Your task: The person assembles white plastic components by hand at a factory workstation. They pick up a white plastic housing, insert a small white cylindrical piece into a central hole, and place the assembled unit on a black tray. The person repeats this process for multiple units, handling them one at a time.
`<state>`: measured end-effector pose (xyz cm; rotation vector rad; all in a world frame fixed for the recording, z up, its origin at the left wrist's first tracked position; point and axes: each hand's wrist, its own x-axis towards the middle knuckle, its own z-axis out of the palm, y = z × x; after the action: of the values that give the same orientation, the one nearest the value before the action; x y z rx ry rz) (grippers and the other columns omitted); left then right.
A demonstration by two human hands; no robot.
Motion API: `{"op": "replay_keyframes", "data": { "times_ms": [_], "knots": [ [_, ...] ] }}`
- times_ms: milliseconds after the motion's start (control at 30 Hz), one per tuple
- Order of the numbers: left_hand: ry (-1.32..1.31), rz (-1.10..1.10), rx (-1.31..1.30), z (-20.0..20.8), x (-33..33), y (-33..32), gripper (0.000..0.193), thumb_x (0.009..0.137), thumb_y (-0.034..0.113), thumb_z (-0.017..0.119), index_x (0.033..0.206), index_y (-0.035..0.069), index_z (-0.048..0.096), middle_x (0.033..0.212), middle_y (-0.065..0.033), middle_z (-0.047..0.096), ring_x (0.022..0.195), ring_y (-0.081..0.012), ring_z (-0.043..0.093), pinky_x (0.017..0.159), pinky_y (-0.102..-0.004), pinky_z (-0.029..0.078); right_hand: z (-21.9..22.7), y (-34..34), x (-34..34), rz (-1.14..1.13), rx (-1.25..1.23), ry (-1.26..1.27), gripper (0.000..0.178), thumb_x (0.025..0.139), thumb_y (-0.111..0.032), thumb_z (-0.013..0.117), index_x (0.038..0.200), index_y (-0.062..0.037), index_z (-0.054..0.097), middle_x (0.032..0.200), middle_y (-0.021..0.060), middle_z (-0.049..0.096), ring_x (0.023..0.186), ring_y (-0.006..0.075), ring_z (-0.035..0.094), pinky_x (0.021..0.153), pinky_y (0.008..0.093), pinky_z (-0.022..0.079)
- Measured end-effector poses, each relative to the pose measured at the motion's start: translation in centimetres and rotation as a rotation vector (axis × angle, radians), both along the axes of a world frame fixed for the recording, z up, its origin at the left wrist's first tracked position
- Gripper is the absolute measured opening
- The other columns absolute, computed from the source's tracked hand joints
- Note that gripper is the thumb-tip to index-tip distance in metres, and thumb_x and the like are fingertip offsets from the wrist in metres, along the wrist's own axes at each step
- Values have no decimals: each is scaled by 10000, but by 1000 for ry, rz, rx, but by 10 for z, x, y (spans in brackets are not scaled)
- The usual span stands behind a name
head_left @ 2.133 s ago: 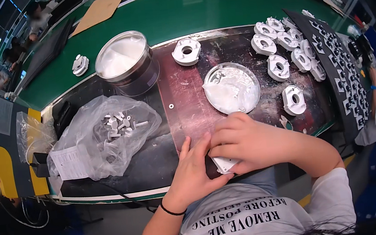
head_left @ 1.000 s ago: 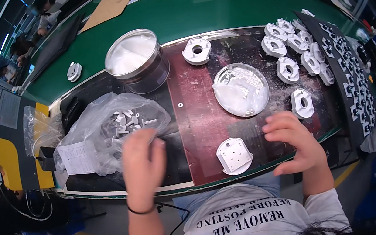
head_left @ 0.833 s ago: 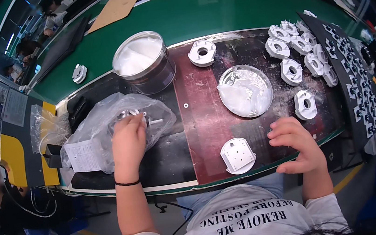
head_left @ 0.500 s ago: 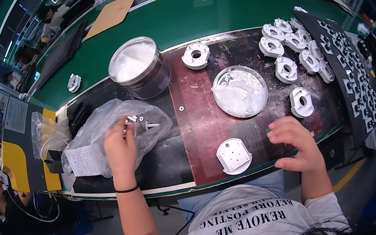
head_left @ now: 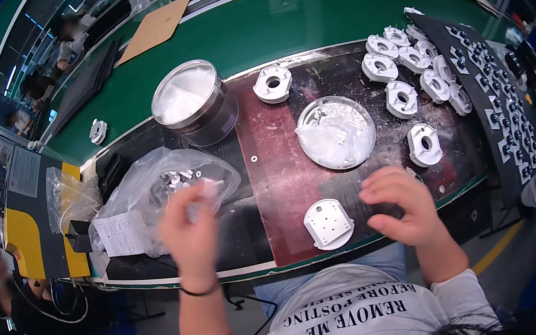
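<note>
My left hand (head_left: 188,227) is smeared by motion over the near side of an open clear plastic bag (head_left: 143,183). Its thumb and fingers are curled together, and what they hold, if anything, cannot be made out. Small white plastic parts (head_left: 175,177) lie in the bag's mouth. My right hand (head_left: 403,204) hovers with fingers apart and nothing in it, beside a white housing (head_left: 328,225) lying flat side up at the table's near edge. Behind these stands a round metal tin lid (head_left: 337,132) holding white, grease-like stuff.
A metal tin (head_left: 196,102) of white stuff stands behind the bag. White ring-shaped housings (head_left: 400,99) cluster at the back right; one housing (head_left: 272,84) sits apart. Along the right is a black board (head_left: 494,99) bearing rows of small black parts. A small white ring (head_left: 254,159) lies mid-table.
My left hand has drawn back from the bag's mouth toward me and slightly right. My right hand has shifted a little left, nearer the flat-side-up housing. The view has moved slightly.
</note>
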<state>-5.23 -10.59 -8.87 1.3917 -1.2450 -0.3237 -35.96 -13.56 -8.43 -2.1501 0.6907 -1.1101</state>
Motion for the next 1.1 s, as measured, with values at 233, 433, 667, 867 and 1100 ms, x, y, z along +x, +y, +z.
{"op": "replay_keyframes", "data": {
  "times_ms": [233,433,667,867,1100],
  "knots": [
    [-236,-504,-285,7,-89,15,249,717,59,740,944,64,636,878,-90,673,785,-267,636,810,-407,445,-1,24,45,-26,350,-156,234,723,-131,745,915,-55,636,888,98,656,853,259,633,728,340,489],
    [-296,-419,-106,9,-85,14,288,725,67,717,995,29,625,952,-109,665,863,-262,616,833,-388,450,-6,-1,17,-338,95,89,130,750,-91,695,864,-53,645,828,106,647,762,267,621,672,346,481],
    [-268,-302,-17,-15,-53,17,220,716,38,681,932,30,645,886,-116,653,835,-279,613,764,-364,469,-23,-39,-12,-584,-240,366,113,750,-72,673,843,-21,636,818,112,632,791,289,594,712,374,469],
    [-321,-312,83,-20,-32,42,190,766,87,660,949,36,655,895,-115,651,839,-272,617,766,-357,478,-34,-37,-10,-588,-187,454,106,773,-62,653,862,-15,617,842,141,601,815,307,570,730,380,451],
    [-242,-293,142,-24,-25,63,209,790,106,632,989,45,641,885,-100,643,844,-275,601,783,-369,456,-47,-37,-27,-512,-147,495,106,859,-64,585,915,25,589,882,156,587,828,303,560,766,350,435]
  ]
}}
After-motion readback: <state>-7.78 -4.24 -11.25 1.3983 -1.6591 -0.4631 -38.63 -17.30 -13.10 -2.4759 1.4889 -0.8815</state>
